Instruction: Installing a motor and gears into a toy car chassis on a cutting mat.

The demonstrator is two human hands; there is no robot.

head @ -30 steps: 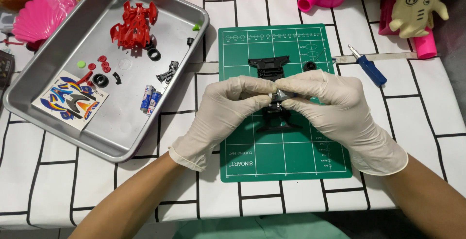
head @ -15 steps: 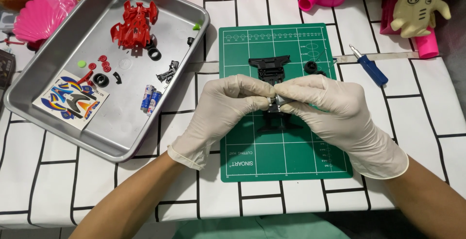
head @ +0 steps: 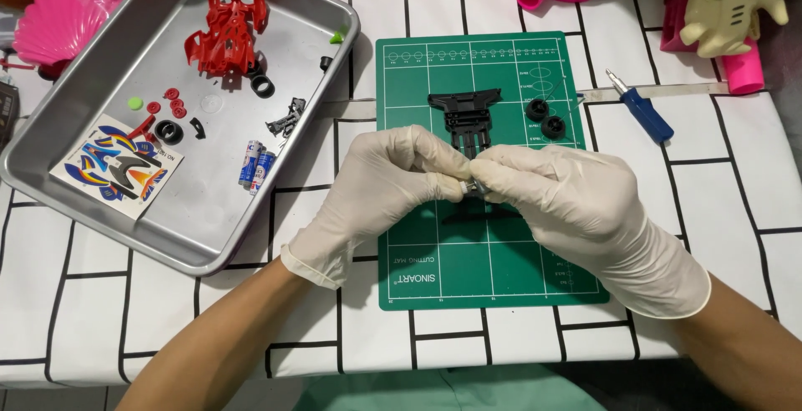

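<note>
Both hands wear pale latex gloves and meet over a green cutting mat (head: pixel 434 269). My left hand (head: pixel 376 190) and my right hand (head: pixel 576 210) pinch a small silver and black part (head: pixel 474 186) between their fingertips. Under the fingers lies a black toy car chassis (head: pixel 465 114), its near half hidden by the hands. Two small black wheels (head: pixel 545 119) rest on the mat to the right of the chassis.
A metal tray (head: pixel 209 235) at the left holds a red car body (head: pixel 227 37), a sticker sheet (head: pixel 117 166), two small batteries (head: pixel 256 164), black tyres and red bits. A blue-handled screwdriver (head: pixel 642 110) lies right of the mat. Pink and yellow toys line the far edge.
The hands have stayed together over the mat, shifting only slightly. The fingertips keep working the small part. Nothing else has moved.
</note>
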